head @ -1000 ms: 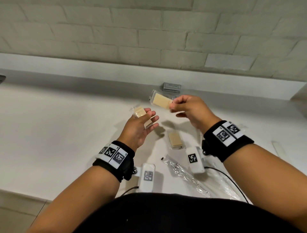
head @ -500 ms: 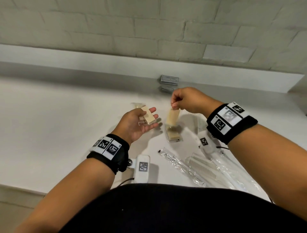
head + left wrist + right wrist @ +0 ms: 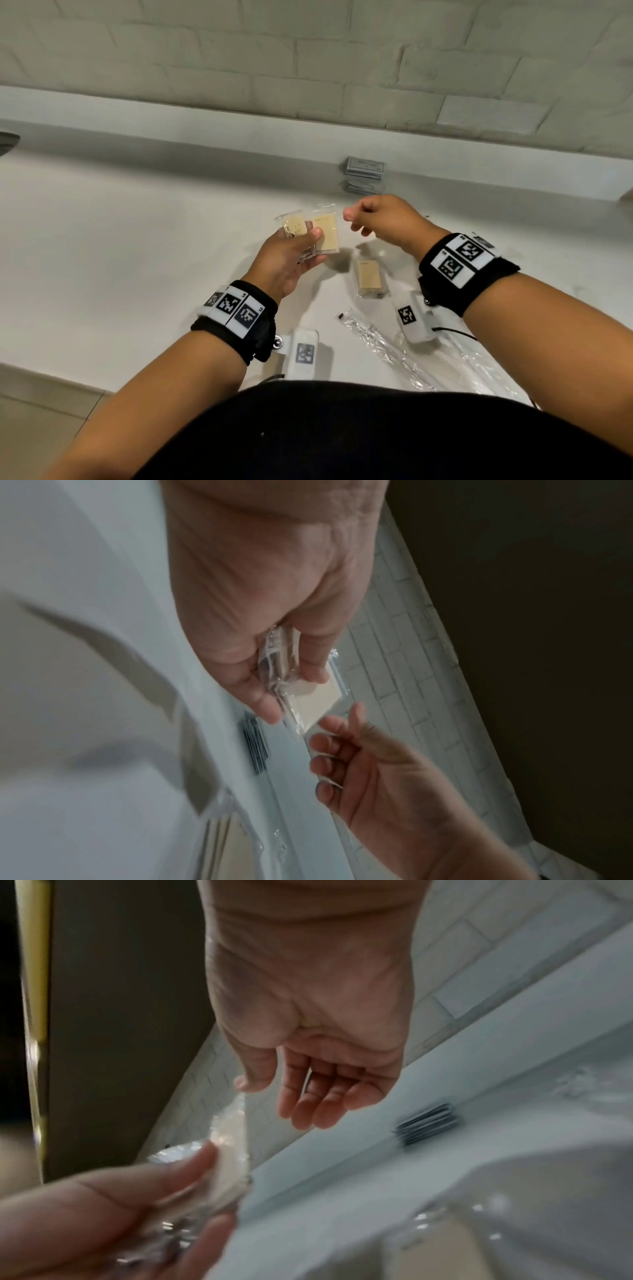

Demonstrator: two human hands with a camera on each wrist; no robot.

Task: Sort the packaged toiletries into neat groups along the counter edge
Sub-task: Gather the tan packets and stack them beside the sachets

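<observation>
My left hand [image 3: 289, 262] is raised above the white counter [image 3: 137, 257] and holds two beige soap packets in clear wrap side by side, one [image 3: 294, 224] under the thumb and one [image 3: 326, 233] just to its right. In the left wrist view the thumb and fingers pinch the packets [image 3: 316, 696]. My right hand [image 3: 371, 219] hovers just right of them with loosely curled fingers and holds nothing; the right wrist view shows its palm [image 3: 318, 1085] bare. A third beige packet [image 3: 369, 278] lies on the counter below the right hand.
A stack of grey flat packets [image 3: 364, 168] sits against the low ledge at the back of the counter. Several long clear-wrapped items [image 3: 394, 349] lie near the front edge under my right forearm. A tiled wall rises behind the ledge.
My right hand carried its beige packet from above the counter packet to my left hand and let go. My left hand now holds two packets.
</observation>
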